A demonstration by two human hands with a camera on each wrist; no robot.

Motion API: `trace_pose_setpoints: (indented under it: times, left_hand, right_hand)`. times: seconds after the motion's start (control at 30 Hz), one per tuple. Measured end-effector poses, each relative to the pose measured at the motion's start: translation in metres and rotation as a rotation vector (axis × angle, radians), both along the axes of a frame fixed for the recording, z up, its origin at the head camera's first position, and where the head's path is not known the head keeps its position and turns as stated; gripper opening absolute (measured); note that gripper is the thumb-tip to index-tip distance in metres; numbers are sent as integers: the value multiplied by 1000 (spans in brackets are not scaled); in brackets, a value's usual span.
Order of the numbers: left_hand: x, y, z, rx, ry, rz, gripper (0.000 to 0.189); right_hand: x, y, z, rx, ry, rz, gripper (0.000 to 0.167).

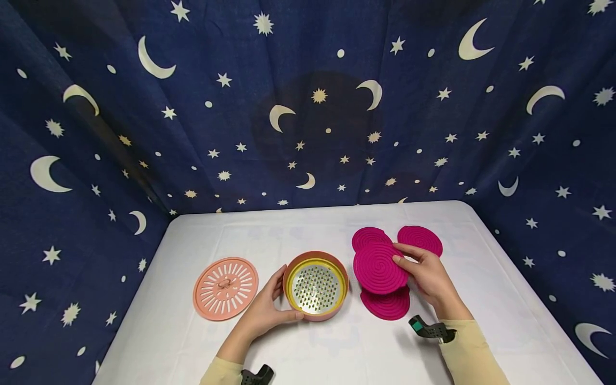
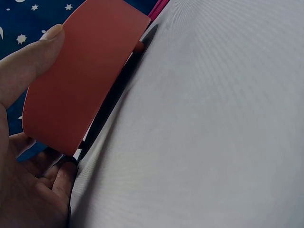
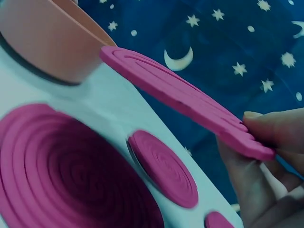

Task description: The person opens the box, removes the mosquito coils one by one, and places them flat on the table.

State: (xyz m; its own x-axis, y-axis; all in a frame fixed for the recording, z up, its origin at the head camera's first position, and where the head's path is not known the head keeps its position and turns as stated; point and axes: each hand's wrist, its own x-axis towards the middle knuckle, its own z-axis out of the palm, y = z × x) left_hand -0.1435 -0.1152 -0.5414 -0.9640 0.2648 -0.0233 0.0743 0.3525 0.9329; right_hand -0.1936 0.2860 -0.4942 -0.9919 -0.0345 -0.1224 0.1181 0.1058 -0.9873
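My right hand (image 1: 430, 275) pinches a magenta spiral coaster (image 1: 379, 267) by its right edge, thumb on top and fingers beneath. In the right wrist view this coaster (image 3: 175, 97) hangs above the table. Below it lie another coaster (image 1: 385, 307) toward the front and one (image 1: 368, 235) behind, both partly hidden by it in the head view. To the left, my left hand (image 1: 264, 313) holds a round coral bowl (image 1: 316, 253) by its side, thumb at the front and fingers at the left. A yellow-rimmed metal grater (image 1: 315, 289) sits in the bowl.
A coral slotted disc (image 1: 225, 293) with a small central loop lies left of my left hand. One more magenta coaster (image 1: 421, 239) lies at the back right. The white-covered table (image 1: 337, 353) meets a dark blue curtain (image 1: 327, 176) with moons and stars.
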Motion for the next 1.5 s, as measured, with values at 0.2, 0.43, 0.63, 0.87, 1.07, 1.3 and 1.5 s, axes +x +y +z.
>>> trace_pose_setpoints:
  times: [0.2,0.43,0.63,0.87,1.07,1.3,1.5]
  left_hand:
    - [-1,0,-1,-7,-4,-2,117]
    - [0,1,1,3,-5,-7,118]
    - [0,0,1,1,-12,-6,119]
    - [-1,1,1,-9,-5,-2,118]
    - [0,1,1,22,-2,0,117]
    - [0,1,1,14,-9,7,116]
    - [2,5,9,-8,-15,14,116]
  right_hand:
    - [10,27,-7,41,17,-57,61]
    - [22,53,-17,18,29,-124,62]
    - [31,69,-25,-45,11,-181,63]
    - [40,91,-33,-113,-27,-240,62]
    - [44,107,-41,-131,-65,-281,71]
    - [45,116,-50,-100,-86,-318,77]
    - [43,120,-53,-58,-91,-335,78]
